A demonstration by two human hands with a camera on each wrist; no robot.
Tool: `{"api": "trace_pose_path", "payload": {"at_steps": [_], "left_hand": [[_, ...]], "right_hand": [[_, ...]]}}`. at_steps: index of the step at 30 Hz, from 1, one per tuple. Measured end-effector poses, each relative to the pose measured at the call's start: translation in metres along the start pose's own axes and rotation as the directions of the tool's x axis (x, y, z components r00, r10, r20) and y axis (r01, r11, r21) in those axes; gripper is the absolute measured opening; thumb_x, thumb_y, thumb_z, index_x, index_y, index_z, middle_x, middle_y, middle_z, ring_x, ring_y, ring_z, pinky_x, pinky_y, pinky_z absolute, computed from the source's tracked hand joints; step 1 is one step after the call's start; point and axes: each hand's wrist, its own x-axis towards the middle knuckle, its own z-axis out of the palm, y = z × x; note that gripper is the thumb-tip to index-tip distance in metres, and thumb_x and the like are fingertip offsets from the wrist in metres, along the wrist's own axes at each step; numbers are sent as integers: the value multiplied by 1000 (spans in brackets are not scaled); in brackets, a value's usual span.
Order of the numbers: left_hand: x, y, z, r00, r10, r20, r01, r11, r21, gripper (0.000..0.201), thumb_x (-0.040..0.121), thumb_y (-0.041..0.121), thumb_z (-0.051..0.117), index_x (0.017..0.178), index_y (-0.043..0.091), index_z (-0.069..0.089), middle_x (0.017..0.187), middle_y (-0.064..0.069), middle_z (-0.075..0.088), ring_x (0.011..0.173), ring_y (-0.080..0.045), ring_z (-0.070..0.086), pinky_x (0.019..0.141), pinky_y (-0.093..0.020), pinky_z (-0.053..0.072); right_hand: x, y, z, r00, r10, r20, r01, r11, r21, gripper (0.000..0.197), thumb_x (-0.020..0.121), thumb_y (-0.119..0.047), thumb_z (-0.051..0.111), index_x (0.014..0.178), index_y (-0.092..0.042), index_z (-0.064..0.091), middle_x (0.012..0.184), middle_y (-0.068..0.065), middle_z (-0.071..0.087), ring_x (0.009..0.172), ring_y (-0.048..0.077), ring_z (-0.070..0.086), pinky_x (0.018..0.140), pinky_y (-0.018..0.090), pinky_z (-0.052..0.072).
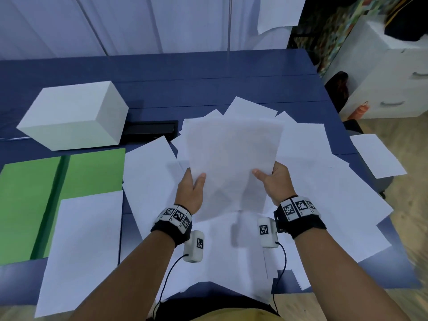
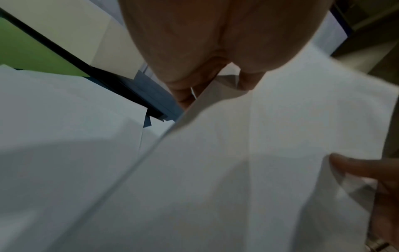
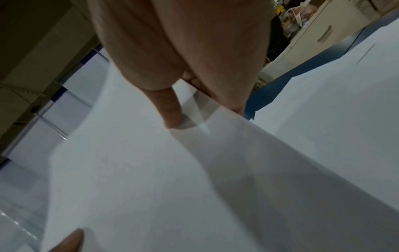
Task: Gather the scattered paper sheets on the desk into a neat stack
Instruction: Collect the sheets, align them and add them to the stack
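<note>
Left hand: your left hand pinches the held sheets at their left edge, thumb on top, fingers tucked out of sight underneath.
Right hand: your right hand grips the right edge the same way, thumb lying across the paper (the right wrist view shows a finger pressed on the sheet from below).
Held sheets: lifted off the blue bench, tilted away from you, above the middle of the pile.
Loose sheets: scattered sheets overlap across the bench centre and right; one single sheet lies at near left, partly over the green folder; another stray sheet hangs past the right edge.
Also there: a white box at far left, beside a black slot in the bench.
</note>
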Motion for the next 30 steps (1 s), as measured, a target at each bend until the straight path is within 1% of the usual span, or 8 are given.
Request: {"api": "trace_pose_path", "payload": {"at_steps": [5,8,11,14,18,22,25,30], "left_hand": [[12,12,-31,997,-9,-77,11,999,31,19,100,31,48,103,14,54,106,-1,63,101,-20,60,86,-27,42],[14,-2,-59,990,-91,-107,101,991,92,22,100,31,47,104,10,54,102,-4,61,101,-27,60,82,-28,41],[6,-29,-96,972,-188,-142,212,960,183,38,101,33,45,125,4,50,126,-12,57,119,-28,53,90,-26,37],[-6,-62,-138,939,-296,-178,331,918,220,58,102,38,44,147,4,31,152,-12,36,140,-25,35,109,-30,29],[-27,-107,-197,892,-387,-233,437,871,226,62,101,39,43,151,6,25,156,-12,29,144,-25,29,114,-33,24],[-52,-147,-250,842,-462,-278,520,833,191,61,102,39,42,151,8,24,157,-11,28,144,-26,28,114,-36,24],[-67,-173,-282,805,-507,-307,570,805,166,60,102,38,41,152,9,24,157,-11,29,143,-28,31,113,-37,28],[-76,-204,-318,762,-535,-366,627,750,211,56,103,34,39,149,3,28,153,-15,34,136,-32,39,106,-39,35]], "right_hand": [[0,-7,30,997,62,-42,-68,984,-165,28,89,-9,64,67,-13,48,65,0,50,60,17,46,60,27,41],[2,-2,66,985,175,13,-165,953,-255,40,89,-10,62,61,-16,34,58,0,34,52,17,32,51,25,27],[-5,4,113,960,268,80,-213,886,-412,32,90,-15,62,64,-12,42,62,5,43,54,21,41,51,28,36],[-14,18,164,926,338,171,-199,818,-539,29,89,-10,60,64,-8,46,71,11,53,72,30,58,72,45,55],[-34,42,232,878,406,253,-171,760,-628,10,86,-5,60,78,-8,54,78,12,58,82,30,64,71,38,58],[-57,68,295,815,476,329,-142,716,-683,12,79,-5,61,86,4,63,92,22,69,85,37,70,72,54,60],[-85,66,336,810,467,355,-56,664,-745,20,84,-9,60,71,-18,47,84,9,60,78,26,64,66,34,59],[-108,85,393,799,498,337,-4,565,-825,9,84,-6,55,76,-6,53,86,15,69,75,29,68,43,24,42]]}}
